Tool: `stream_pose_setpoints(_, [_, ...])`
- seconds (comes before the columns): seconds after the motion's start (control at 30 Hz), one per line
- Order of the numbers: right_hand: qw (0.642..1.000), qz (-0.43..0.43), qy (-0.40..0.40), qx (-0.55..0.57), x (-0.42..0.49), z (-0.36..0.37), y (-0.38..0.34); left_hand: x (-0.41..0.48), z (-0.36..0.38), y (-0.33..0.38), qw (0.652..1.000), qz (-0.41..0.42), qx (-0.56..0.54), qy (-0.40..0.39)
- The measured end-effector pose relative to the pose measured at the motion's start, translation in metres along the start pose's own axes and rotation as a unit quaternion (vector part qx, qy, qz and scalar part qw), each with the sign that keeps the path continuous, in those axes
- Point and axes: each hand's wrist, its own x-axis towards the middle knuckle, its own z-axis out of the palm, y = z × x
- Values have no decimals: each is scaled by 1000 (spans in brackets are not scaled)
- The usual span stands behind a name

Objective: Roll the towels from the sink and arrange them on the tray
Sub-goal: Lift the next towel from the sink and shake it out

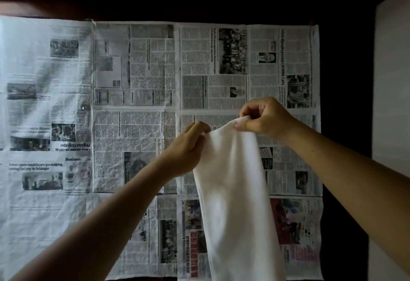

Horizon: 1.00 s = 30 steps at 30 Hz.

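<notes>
- One white towel (237,194) hangs lengthwise, its long axis running from the hands toward the lower edge of the view, above the newspaper sheets (135,107) covering the surface.
- Its top edge stretches between both hands; the rest falls below them.
- The left hand (188,147) pinches the left corner with curled fingers.
- The right hand (264,117) pinches the right corner between thumb and fingertips.

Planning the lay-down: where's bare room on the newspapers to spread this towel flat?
Bare newspaper across the left half, and the far strip up to the dark back edge. Crowded centre-right: left hand and right hand pinch the hanging towel.
</notes>
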Motion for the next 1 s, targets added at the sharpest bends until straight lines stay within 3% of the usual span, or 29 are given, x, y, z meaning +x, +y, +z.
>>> stream_pose_setpoints(0.2, [1000, -9, -18, -17, 0, -1, 2, -5, 12, 7, 999, 32, -32, -17])
stream_pose_setpoints(0.4, [998, 26, -18, -57, 0, -17, 13, -9, 11, 0, 998, -24, -53, 21])
stream_pose_setpoints(0.57, [998, 41, -24, -51, -4, -18, 8, -17, 20, -1, 998, 22, -37, 54])
stream_pose_setpoints(0.73, [997, 51, -13, -55, -4, -19, 1, -27, 35, -5, 999, 30, -12, 31])
stream_pose_setpoints(0.83, [995, 52, -24, -80, -4, -19, 1, -30, 42, -5, 999, -8, -7, 43])
stream_pose_setpoints(1.0, [988, 79, -84, -107, -9, -28, 8, -17, 30, -13, 984, -143, -44, 96])
